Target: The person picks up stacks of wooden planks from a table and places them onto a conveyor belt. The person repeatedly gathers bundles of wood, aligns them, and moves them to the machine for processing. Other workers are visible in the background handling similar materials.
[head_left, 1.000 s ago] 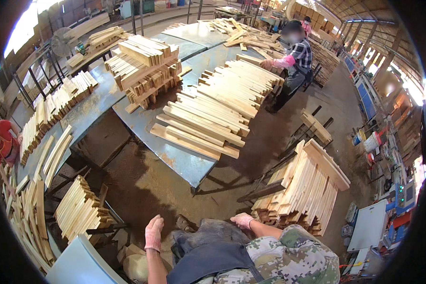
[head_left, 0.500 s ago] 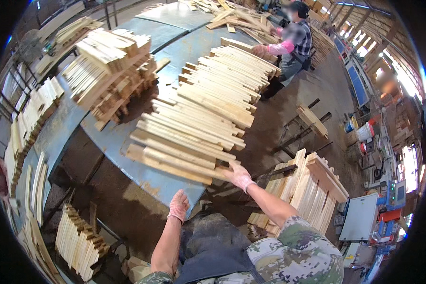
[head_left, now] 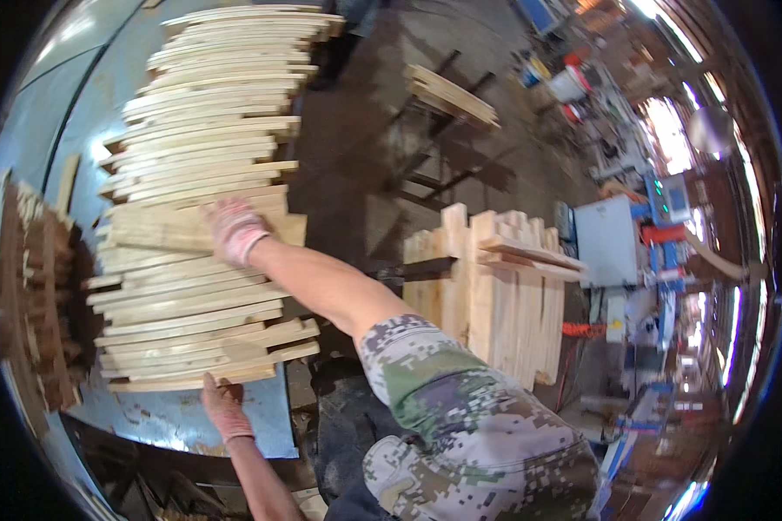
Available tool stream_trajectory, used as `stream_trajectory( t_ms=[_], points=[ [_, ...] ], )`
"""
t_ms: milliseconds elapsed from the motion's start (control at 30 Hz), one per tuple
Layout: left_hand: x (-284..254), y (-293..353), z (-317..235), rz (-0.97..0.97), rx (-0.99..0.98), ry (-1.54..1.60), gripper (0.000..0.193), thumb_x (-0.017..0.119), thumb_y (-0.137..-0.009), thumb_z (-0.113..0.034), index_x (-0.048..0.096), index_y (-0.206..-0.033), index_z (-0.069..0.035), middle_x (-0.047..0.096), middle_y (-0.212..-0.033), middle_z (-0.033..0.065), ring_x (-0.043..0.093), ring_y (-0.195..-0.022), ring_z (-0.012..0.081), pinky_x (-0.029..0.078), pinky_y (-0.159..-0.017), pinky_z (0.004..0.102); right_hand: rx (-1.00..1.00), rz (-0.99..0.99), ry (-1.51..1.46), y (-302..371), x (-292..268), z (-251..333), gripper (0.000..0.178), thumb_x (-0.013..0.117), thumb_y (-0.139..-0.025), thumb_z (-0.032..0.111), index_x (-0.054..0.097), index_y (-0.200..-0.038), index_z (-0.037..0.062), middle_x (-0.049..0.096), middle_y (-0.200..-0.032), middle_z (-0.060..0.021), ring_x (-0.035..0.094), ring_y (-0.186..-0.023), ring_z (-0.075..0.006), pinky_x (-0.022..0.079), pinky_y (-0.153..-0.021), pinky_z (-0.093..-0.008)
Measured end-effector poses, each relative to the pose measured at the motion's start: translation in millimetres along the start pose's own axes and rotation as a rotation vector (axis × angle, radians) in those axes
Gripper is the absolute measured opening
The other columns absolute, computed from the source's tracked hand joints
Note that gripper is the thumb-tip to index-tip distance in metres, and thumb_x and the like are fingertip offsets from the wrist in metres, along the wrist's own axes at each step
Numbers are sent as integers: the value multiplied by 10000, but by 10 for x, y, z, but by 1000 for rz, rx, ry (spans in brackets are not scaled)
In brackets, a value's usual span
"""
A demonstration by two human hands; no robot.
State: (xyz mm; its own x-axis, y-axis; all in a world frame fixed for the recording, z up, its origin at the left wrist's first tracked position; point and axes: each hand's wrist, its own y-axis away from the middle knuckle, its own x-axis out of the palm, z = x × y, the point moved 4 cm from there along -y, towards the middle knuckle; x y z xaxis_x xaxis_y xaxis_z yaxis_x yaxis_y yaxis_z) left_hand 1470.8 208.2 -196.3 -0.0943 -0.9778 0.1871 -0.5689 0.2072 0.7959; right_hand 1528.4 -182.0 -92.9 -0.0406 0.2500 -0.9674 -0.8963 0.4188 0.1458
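A long row of pale wooden slats (head_left: 195,217) lies overlapped on a blue metal table (head_left: 174,421). My right hand (head_left: 233,230), in a pink glove, rests palm down on the slats at the middle of the row, fingers spread over one board. My left hand (head_left: 224,408), also gloved in pink, touches the near end of the row at the table's front edge, its fingers on the lowest slats. Whether either hand grips a slat is unclear. My right sleeve is camouflage cloth.
A second stack of slats (head_left: 495,291) stands on a rack to my right. Another pile of wood (head_left: 30,286) sits at the table's left. Boards on a dark frame (head_left: 452,95) lie farther off. Machines and a grey cabinet (head_left: 613,239) line the right side.
I have leaned in toward the table. My right hand moved from the row's edge up onto the slats. My left hand reached forward to the near end of the row.
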Motion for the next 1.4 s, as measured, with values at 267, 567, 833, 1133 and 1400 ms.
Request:
stream_trajectory(
  t_ms=[267, 567, 833, 1133, 1400],
  points=[
    [-2, -238, 43, -79, -91, -340, 785, 744, -903, -724, 607, -1337, -85, 719, -1180, 118, 735, -960, 257, 573, -677, 378, 246, 255, -427, 952, -238, -156, 365, 682, -910, 226, 741, -1214, 33, 798, -1069, -183, 782, -1011, -361, 624, -848, -471],
    [31, -228, 7, -51, -32, -548, 1040, 658, -832, -885, 577, -1464, -63, 691, -1287, 112, 671, -1081, 252, 558, -871, 423, 462, -361, -1087, 2752, -1225, -365, 427, 679, -941, 277, 712, -1294, 39, 776, -1021, -218, 766, -934, -345, 590, -844, -470],
    [48, -297, 61, -18, -45, -562, 1044, 660, -814, -899, 604, -1460, -81, 662, -1374, 108, 662, -1117, 266, 553, -873, 412, 1149, -1652, -995, 5927, -1096, -1866, 414, 758, -957, 211, 648, -1275, -29, 715, -1114, -91, 679, -963, -180, 567, -872, -330],
    [-333, -739, 83, 37, -49, -495, 1058, 633, -797, -938, 605, -1489, -139, 674, -1386, 59, 641, -1161, 261, 508, -919, 455, 1675, -1496, -962, 6187, 72, -3506, 488, 718, -863, 259, 648, -1229, -55, 720, -1082, -169, 663, -1021, -284, 528, -939, -381],
    [-49, -305, 19, -14, -72, -571, 1043, 653, -781, -938, 594, -1465, -152, 638, -1400, 62, 607, -1161, 250, 485, -945, 447, 1686, -1403, -1002, 5740, -242, -3559, 747, 633, -971, 537, 575, -1396, -75, 663, -1358, -297, 675, -1242, -415, 596, -932, -506]
  ],
)
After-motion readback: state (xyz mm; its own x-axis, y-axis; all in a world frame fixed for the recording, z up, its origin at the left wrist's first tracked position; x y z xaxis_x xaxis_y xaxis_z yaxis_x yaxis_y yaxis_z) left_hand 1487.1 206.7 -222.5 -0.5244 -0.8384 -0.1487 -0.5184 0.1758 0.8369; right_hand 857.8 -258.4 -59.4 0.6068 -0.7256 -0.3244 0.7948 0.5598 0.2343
